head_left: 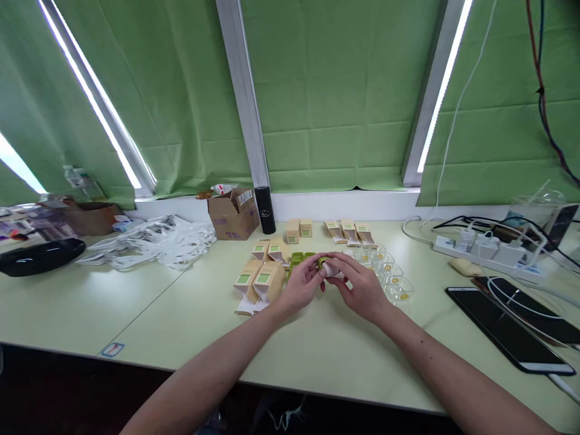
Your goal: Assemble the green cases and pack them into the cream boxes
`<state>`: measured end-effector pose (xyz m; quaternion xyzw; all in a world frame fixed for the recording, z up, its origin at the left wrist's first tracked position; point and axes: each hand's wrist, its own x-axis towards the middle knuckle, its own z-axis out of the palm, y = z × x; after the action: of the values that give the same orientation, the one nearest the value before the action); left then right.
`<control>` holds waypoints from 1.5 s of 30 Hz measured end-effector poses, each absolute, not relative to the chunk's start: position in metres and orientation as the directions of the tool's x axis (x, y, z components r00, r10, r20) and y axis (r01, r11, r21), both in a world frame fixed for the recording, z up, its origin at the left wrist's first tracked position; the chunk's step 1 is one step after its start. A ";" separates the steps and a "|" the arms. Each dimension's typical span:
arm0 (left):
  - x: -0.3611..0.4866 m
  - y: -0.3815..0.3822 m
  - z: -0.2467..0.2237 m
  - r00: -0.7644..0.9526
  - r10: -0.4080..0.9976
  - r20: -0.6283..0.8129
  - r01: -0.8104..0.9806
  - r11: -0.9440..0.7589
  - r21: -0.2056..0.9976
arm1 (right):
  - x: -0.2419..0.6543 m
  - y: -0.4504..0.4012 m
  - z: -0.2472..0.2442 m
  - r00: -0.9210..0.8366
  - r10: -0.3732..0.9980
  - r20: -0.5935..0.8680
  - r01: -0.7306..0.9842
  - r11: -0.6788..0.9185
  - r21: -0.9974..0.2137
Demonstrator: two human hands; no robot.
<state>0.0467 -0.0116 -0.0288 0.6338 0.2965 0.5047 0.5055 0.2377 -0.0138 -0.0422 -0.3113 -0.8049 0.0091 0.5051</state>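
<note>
Above the middle of the table, my left hand (304, 282) and my right hand (360, 286) meet around a small green and white item (324, 264). The fingers of both hands are closed on it and partly cover it. Just left of my left hand, kraft boxes with green labels (269, 279) stand on the table, beside small green containers (296, 258) partly hidden by the hand. Several clear plastic cups with yellow stickers (394, 280) sit right behind and beside my right hand.
More kraft boxes (292, 229) and open cartons (348, 232) stand farther back. A cardboard box (233, 214), black cylinder (265, 209) and white straps (154, 241) are at the left. A power strip (489, 257), cables and phone (507, 329) lie at the right.
</note>
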 end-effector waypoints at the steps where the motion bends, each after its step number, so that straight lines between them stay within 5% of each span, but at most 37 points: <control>1: 0.046 -0.012 -0.028 0.325 0.885 0.335 -0.138 -0.306 0.942 | 0.238 -0.013 -0.043 -0.308 0.487 0.817 0.503 0.813 -0.294; 15: 0.047 -0.012 -0.032 0.371 0.866 0.335 -0.179 -0.287 0.941 | 0.236 -0.010 -0.045 -0.354 0.355 0.865 0.544 0.831 -0.119; 28: 0.058 -0.014 -0.029 0.209 0.926 0.316 -0.140 -0.291 0.946 | 0.235 -0.008 -0.047 -0.387 0.244 0.889 0.602 0.797 0.044; 45: 0.055 -0.013 -0.038 0.286 0.885 0.368 -0.086 -0.359 0.929 | 0.231 -0.013 -0.047 -0.396 0.281 0.875 0.619 0.785 0.028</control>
<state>0.0552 -0.0133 -0.0377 0.6466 0.3089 0.5115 0.4742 0.2312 -0.0133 -0.0471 -0.2755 -0.8162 -0.1777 0.4757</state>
